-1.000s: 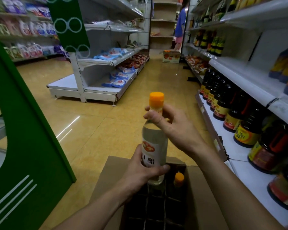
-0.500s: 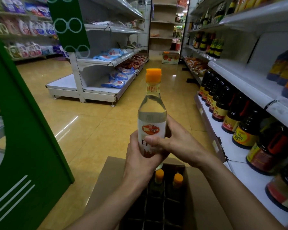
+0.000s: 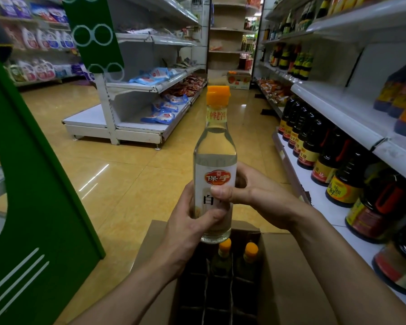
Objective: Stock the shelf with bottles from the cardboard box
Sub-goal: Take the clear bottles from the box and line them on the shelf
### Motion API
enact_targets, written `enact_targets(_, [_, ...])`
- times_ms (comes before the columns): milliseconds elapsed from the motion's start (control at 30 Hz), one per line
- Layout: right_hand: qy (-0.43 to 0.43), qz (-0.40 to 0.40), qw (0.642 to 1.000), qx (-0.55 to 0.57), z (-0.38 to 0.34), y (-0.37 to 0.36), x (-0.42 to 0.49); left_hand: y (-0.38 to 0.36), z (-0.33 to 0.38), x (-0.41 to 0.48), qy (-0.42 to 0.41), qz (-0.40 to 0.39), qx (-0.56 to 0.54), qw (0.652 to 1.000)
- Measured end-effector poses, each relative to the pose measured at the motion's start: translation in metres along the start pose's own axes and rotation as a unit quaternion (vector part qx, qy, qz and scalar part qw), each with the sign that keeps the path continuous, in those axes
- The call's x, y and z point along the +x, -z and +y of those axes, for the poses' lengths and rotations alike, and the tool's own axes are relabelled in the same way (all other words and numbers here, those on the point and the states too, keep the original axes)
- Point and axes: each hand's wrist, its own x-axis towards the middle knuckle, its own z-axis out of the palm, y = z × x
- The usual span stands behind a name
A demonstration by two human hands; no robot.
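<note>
Both hands on one clear bottle, held upright above the cardboard box, centre of view. Left hand wraps the lower body from the left, thumb across the front near the base. Right hand grips from the right w/ thumb pressed on the white label, fingers curled round the back. Bottle has an orange cap, yellow neck band, red logo on label, clear liquid inside.

Box sits near, flaps open, w/ dark divider cells. Two more orange-capped bottles stand in its far cells, just below the held bottle's base; the other visible cells look dark, contents can't tell.

Right side: white shelf w/ a row of dark sauce bottles running from near to far along the lowest level. Upper level on the right has more dark bottles. Left, near: green panel. Far left across the yellow tiled floor: another shelf unit w/ blue packets.
</note>
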Motion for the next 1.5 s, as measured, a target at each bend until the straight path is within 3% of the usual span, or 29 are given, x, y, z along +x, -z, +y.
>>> enact_targets(333, [-0.031, -0.003, 0.997, 0.074, -0.013, -0.008, -0.005, -0.009, 0.03, -0.004, 0.005, 0.029, -0.016, 0.999])
enact_targets(533, [-0.075, 0.0, 0.991, 0.112, -0.077, 0.011, -0.02, -0.02, 0.09, -0.008, 0.032, 0.029, -0.036, 0.998])
enact_targets(767, [-0.097, 0.03, 0.99, 0.1, -0.221, 0.046, -0.022, -0.02, 0.236, 0.013, 0.039, -0.001, -0.052, 0.998])
enact_targets(1167, [-0.078, 0.082, 0.993, 0.038, -0.543, 0.11, -0.021, -0.021, 0.557, 0.049, -0.005, -0.048, -0.077, 0.996])
enact_targets(1500, [-0.052, 0.158, 0.986, -0.029, -0.705, 0.142, -0.044, -0.037, 0.724, 0.06, -0.013, -0.11, -0.075, 0.991])
